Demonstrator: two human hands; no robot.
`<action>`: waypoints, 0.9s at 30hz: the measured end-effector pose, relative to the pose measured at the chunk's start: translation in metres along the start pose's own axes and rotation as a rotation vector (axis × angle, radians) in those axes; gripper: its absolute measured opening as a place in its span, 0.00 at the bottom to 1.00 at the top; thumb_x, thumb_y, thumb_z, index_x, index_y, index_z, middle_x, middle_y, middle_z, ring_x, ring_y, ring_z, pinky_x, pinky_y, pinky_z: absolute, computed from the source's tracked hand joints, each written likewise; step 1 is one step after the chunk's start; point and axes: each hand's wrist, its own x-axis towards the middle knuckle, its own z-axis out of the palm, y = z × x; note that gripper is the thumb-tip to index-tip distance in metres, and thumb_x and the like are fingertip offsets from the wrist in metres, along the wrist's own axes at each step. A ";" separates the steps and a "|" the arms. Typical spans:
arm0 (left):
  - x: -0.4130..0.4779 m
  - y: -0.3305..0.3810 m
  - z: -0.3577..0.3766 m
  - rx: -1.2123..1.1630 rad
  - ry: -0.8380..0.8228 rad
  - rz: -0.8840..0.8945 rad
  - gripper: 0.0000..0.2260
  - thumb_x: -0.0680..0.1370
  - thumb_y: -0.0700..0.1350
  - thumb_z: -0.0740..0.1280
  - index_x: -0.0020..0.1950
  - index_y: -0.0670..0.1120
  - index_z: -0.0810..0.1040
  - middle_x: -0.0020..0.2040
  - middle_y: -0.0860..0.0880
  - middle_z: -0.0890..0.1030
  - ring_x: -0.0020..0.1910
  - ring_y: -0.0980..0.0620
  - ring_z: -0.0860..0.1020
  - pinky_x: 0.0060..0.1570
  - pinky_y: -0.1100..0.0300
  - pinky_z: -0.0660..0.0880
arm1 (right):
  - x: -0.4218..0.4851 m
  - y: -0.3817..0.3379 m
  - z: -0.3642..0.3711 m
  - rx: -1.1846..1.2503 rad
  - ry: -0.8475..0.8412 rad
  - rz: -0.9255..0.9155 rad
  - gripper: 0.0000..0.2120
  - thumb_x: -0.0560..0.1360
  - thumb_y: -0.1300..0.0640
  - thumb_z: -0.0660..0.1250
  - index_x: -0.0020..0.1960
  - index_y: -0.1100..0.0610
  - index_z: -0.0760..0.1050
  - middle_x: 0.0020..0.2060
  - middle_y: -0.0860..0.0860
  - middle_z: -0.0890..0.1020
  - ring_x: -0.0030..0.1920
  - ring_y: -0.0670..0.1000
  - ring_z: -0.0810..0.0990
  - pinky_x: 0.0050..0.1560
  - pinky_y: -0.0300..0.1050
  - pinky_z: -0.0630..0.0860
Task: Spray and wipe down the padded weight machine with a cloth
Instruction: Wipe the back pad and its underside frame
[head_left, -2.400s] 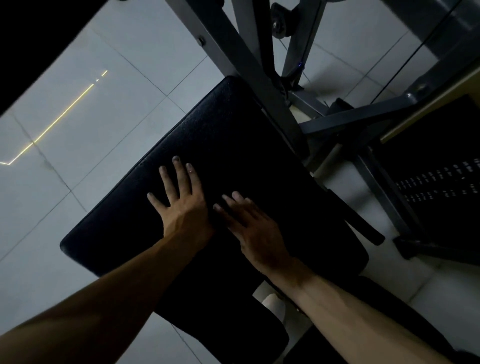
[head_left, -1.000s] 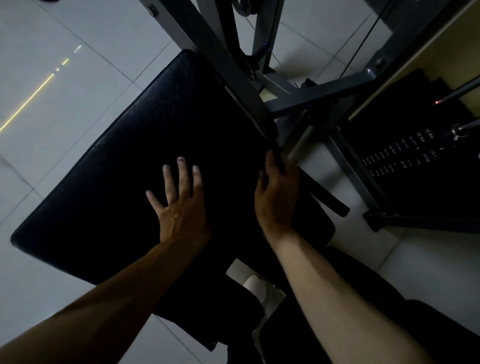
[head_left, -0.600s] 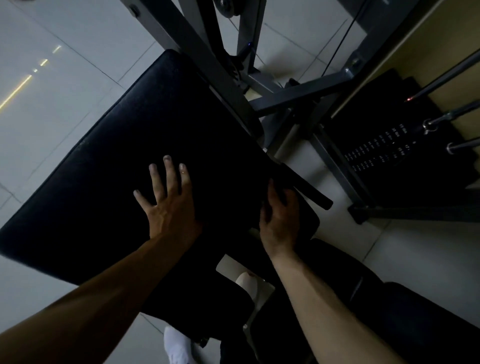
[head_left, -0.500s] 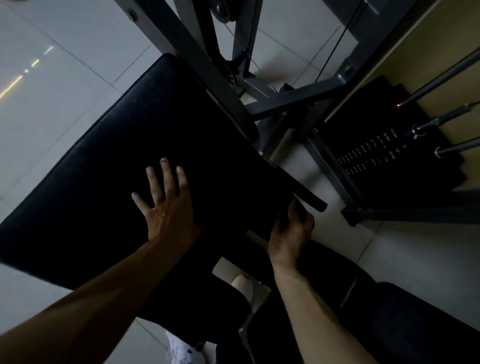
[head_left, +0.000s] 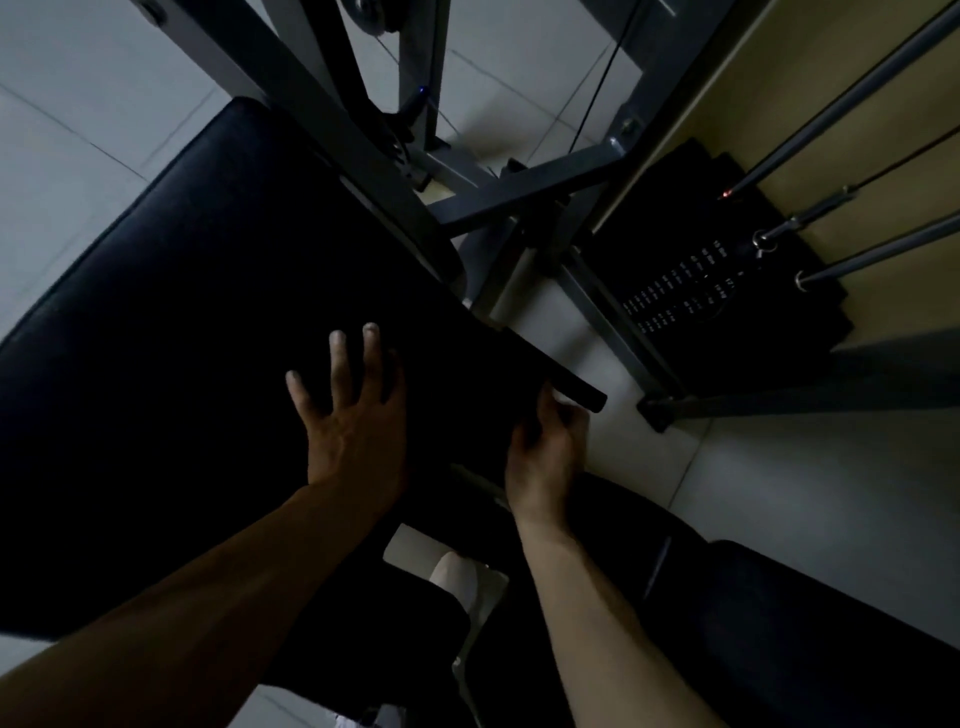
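While the left hand (head_left: 353, 431) is laid flat, released, on the middle of the black machine pad (head_left: 208, 364), the right hand (head_left: 545, 452) is curled at its right edge; what is grasped cannot be told. Fingers could be pinched under the black handle (head_left: 576, 389) just beside them.

Head camera looks steeply down, close above pad (head_left: 208, 364)

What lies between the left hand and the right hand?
In the head view, only the bare black pad shows between the left hand and the right hand. No cloth is visible there, though the picture is dark.
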 end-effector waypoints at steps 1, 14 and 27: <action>0.002 0.003 0.001 0.007 0.000 -0.006 0.55 0.74 0.65 0.70 0.82 0.47 0.35 0.78 0.41 0.26 0.77 0.34 0.27 0.71 0.22 0.45 | -0.010 0.009 -0.012 0.109 0.032 0.200 0.13 0.81 0.50 0.69 0.62 0.54 0.76 0.55 0.56 0.82 0.59 0.59 0.82 0.47 0.44 0.81; 0.009 0.019 0.010 0.002 -0.016 -0.094 0.55 0.73 0.57 0.75 0.82 0.43 0.37 0.77 0.39 0.25 0.76 0.32 0.26 0.71 0.22 0.45 | 0.003 -0.001 -0.010 -0.475 -0.064 -0.195 0.28 0.73 0.57 0.74 0.72 0.53 0.76 0.59 0.54 0.79 0.53 0.56 0.80 0.57 0.54 0.73; 0.009 0.019 0.015 -0.015 0.044 -0.081 0.55 0.72 0.56 0.75 0.82 0.42 0.39 0.79 0.39 0.28 0.77 0.32 0.28 0.71 0.22 0.44 | -0.003 0.014 -0.044 -0.738 -0.197 0.034 0.16 0.74 0.62 0.74 0.61 0.58 0.76 0.60 0.56 0.76 0.53 0.62 0.80 0.50 0.55 0.80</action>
